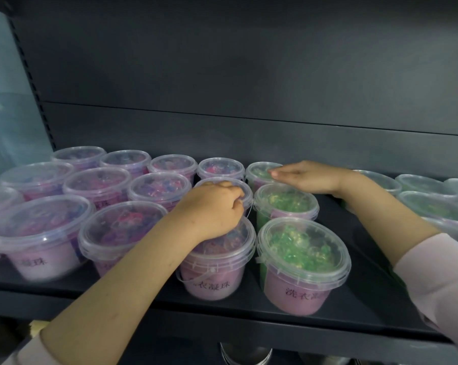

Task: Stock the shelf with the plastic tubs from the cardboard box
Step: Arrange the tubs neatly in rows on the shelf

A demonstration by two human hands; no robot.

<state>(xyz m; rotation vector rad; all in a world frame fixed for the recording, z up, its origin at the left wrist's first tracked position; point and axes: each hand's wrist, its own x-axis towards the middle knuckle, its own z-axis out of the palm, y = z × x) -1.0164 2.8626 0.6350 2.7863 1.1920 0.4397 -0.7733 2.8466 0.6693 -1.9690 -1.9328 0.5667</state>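
Clear plastic tubs with lids stand in rows on the dark shelf [359, 293]. Those on the left hold pink and purple beads, such as a front tub [38, 233]. A column of green-bead tubs stands in the middle, with the front green tub [301, 256] nearest me. My left hand [212, 209] rests with curled fingers on the lid edge of a pink tub [222, 185] in the middle row. My right hand [307, 176] lies flat, fingers straight, over the back green tub [259, 171]. The cardboard box is out of view.
More green-bead tubs [433, 206] crowd the shelf's far right. A bare gap of shelf lies between the green column and those tubs, under my right forearm. The shelf's back panel [249, 75] rises behind. A round metal object [245, 355] shows below the shelf edge.
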